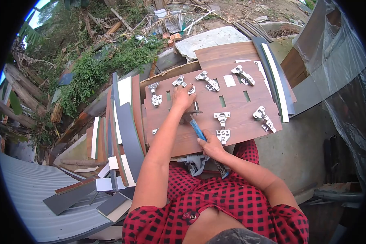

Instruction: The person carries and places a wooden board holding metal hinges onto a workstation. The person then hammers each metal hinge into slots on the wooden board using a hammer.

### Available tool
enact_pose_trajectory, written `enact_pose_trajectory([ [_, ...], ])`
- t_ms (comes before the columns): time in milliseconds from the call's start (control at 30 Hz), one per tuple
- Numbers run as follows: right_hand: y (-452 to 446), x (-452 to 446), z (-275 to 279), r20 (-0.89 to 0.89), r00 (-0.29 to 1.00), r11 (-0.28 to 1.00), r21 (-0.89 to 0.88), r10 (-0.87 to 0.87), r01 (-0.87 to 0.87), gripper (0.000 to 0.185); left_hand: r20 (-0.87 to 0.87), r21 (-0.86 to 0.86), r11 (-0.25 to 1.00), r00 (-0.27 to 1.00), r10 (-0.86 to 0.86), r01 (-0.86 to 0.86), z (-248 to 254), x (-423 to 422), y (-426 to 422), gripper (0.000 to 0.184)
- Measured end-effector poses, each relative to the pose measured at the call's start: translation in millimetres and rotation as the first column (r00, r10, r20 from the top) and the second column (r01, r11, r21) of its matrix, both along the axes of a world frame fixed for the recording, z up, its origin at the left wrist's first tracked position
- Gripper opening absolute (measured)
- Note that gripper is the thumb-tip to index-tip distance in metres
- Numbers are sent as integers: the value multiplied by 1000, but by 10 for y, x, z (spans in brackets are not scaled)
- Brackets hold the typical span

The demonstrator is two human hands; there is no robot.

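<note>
A brown wood-grain board (pixel 203 101) lies before me with several silver hinges on it and small dark rectangular slots in it. My left hand (pixel 184 97) is closed at a hinge (pixel 179 81) near the board's far edge, its fingers partly over the metal. My right hand (pixel 210 145) is wrapped round the blue handle of a hammer (pixel 197 129), whose dark head rests over the middle of the board. To its right is an upright-lying hinge (pixel 222 127), and another hinge (pixel 265 119) lies near the right edge. A white plate (pixel 229 80) sits between two far hinges.
Long narrow strips (pixel 128 126) lean at the left, and more strips (pixel 275 81) lie at the right. Offcuts (pixel 71 196) rest on corrugated sheeting (pixel 28 179) at lower left. Plastic sheeting (pixel 333 53) hangs at the right. Plants and rubble stand beyond.
</note>
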State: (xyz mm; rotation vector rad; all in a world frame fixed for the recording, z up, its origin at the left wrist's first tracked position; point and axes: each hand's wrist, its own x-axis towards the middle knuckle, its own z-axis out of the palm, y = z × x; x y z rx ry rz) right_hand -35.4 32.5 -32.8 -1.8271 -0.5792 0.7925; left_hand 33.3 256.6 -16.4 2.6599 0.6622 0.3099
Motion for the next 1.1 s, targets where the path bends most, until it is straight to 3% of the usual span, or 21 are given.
enact_pose_trajectory([
  [200, 10, -13, 12, -41, 999, 999, 45, -9, 11, 23, 31, -32, 993, 994, -109, 110, -140, -104, 152, 48],
  [267, -1, 9, -16, 6, 1000, 998, 64, -5, 4, 21, 260, -60, 996, 964, -48, 66, -239, -128, 152, 53],
  [333, -22, 27, 182, -208, 978, 996, 89, 28, -9, 20, 247, -83, 995, 968, -36, 58, -280, -136, 154, 57],
  [400, -19, 71, 438, -226, 974, 994, 110, 12, 13, 24, 233, -116, 993, 972, -4, 32, -309, -182, 223, 62],
  [500, -5, 262, 730, -230, 973, 994, 107, -2, 27, 32, 253, -291, 945, 964, -76, 150, -457, -83, 464, 68],
  [533, 7, 342, 778, -208, 978, 996, 85, 10, 8, 38, 260, -300, 944, 964, -59, 139, -425, -94, 469, 68],
  [600, 32, 464, 802, -164, 986, 995, 96, 28, -12, 38, 187, -484, 870, 982, 0, 92, -381, -80, 499, 69],
  [700, 61, 558, 929, -35, 995, 991, 101, 97, -93, 35, 202, -434, 899, 979, 42, 51, -377, -33, 496, 69],
  [867, 40, 716, 948, -88, 992, 994, 75, 85, -78, 36, 161, -392, 919, 981, 108, -37, -132, -105, 320, 57],
  [900, 43, 747, 955, -78, 997, 996, 90, 24, -17, 36, 243, -307, 951, 964, 104, -25, -159, -113, 283, 55],
  [1100, 212, 1070, 887, 101, 986, 981, 155, -132, 115, 39, 213, -289, 952, 963, 167, -101, -99, -143, 167, 52],
])
